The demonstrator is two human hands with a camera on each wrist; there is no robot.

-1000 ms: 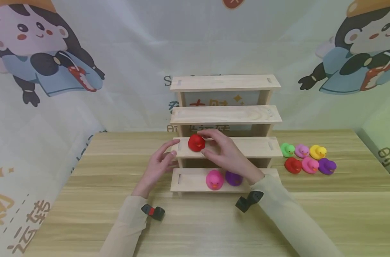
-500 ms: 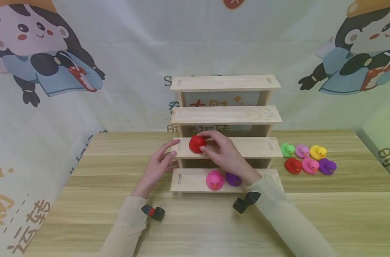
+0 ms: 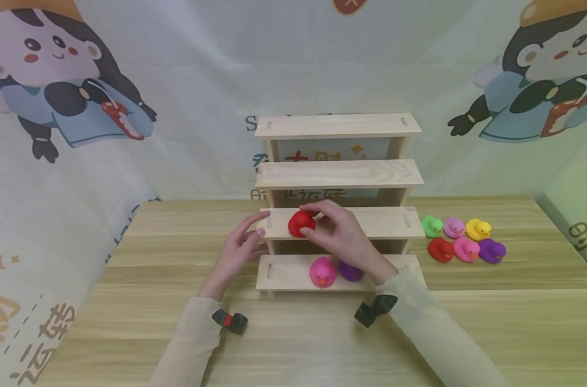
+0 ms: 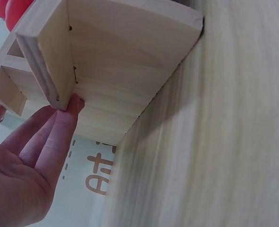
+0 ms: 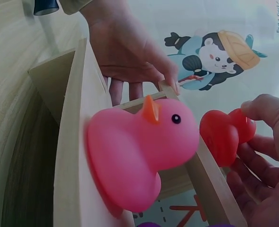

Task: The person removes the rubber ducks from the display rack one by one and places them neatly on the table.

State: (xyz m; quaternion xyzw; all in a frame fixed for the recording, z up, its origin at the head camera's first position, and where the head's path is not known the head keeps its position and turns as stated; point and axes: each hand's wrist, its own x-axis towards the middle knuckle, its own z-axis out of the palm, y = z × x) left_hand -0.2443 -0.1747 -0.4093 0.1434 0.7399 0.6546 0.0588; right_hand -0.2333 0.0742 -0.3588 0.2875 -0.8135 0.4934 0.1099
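My right hand (image 3: 346, 235) pinches a red rubber duck (image 3: 300, 223) between thumb and fingers, at the left part of the stepped wooden shelf's second tier from the bottom. In the right wrist view the red duck (image 5: 220, 135) lies against the fingers, beside that tier's board. At the left end of the same tier, my left hand (image 3: 235, 250) grips the wooden shelf (image 3: 385, 221); its fingertips press the board's edge in the left wrist view. A pink duck (image 3: 323, 272) and a purple duck (image 3: 350, 270), partly hidden by the right wrist, sit on the lowest tier.
To the right of the shelf, two rows of ducks stand on the wooden table (image 3: 530, 269): green (image 3: 432, 227), lilac (image 3: 455, 228), yellow (image 3: 478, 229), red (image 3: 441, 250), pink (image 3: 466, 249) and purple (image 3: 492, 250). A printed curtain (image 3: 201, 107) hangs behind.
The right hand and the red duck have shifted slightly right and toward the front edge of the tier, and the duck has turned a little. The left hand keeps its place.
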